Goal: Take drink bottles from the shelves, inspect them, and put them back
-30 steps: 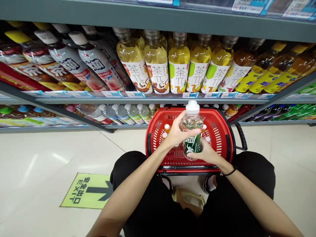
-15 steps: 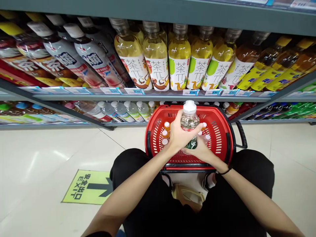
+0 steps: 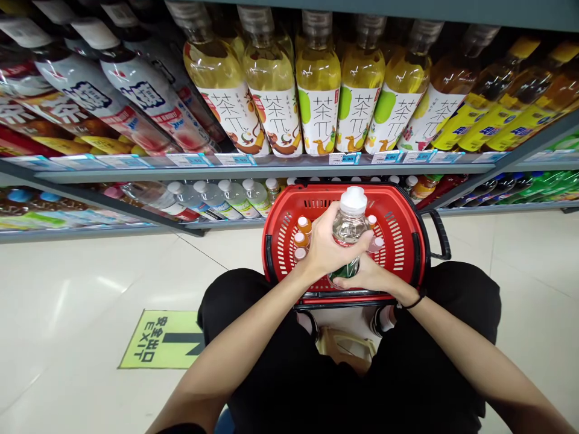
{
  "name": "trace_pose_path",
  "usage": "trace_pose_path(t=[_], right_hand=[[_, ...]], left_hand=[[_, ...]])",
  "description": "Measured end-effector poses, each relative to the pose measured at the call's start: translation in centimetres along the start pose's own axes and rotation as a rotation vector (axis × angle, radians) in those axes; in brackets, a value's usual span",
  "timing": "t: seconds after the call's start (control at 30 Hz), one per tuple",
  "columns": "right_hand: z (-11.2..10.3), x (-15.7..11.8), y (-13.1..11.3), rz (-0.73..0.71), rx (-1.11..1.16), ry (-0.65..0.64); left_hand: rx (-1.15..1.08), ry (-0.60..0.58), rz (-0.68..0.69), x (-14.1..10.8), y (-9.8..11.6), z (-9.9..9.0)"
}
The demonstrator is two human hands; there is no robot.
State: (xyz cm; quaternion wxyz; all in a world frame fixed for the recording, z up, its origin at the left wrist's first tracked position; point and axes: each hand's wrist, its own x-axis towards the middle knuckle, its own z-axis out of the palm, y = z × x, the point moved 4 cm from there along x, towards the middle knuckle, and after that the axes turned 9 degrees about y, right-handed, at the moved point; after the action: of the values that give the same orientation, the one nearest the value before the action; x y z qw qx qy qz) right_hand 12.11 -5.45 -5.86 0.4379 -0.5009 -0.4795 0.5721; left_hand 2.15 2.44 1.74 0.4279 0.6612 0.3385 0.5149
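The shelves [image 3: 271,175] fill the far side, packed with yellow tea bottles [image 3: 316,90] on the upper row and smaller water bottles [image 3: 226,196] lower left; they now sit higher and closer in the view than a second ago, so the head has tipped down a little. Near them on the pale floor [image 3: 81,289], the red basket [image 3: 409,241] stands in front of the person's knees, several capped drinks [image 3: 302,232] upright on its left side. The green exit sticker [image 3: 158,346] lies near left. Over the basket, both hands wrap the bottle [image 3: 349,226]: the left hand [image 3: 323,247] curled round its middle, the right hand [image 3: 371,278] cupped under its base. Compared with a second ago the bottle has come lower, its green label now mostly hidden by fingers and its base close above the basket's middle, which suggests it is being lowered among the other drinks.
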Motion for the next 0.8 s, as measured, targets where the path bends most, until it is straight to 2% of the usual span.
trace_pose_path(t=[0.17, 0.3, 0.8], right_hand=[[-0.51, 0.24, -0.79, 0.008, -0.066, -0.02], [-0.56, 0.08, -0.97, 0.022, -0.066, -0.049], [-0.67, -0.16, -0.67, 0.026, -0.055, -0.036]], left_hand=[[0.09, 0.053, 0.059, -0.37, 0.77, -0.02], [0.112, 0.052, 0.076, -0.47, 0.91, 0.0], [0.102, 0.036, 0.042, -0.52, 0.9, 0.13]])
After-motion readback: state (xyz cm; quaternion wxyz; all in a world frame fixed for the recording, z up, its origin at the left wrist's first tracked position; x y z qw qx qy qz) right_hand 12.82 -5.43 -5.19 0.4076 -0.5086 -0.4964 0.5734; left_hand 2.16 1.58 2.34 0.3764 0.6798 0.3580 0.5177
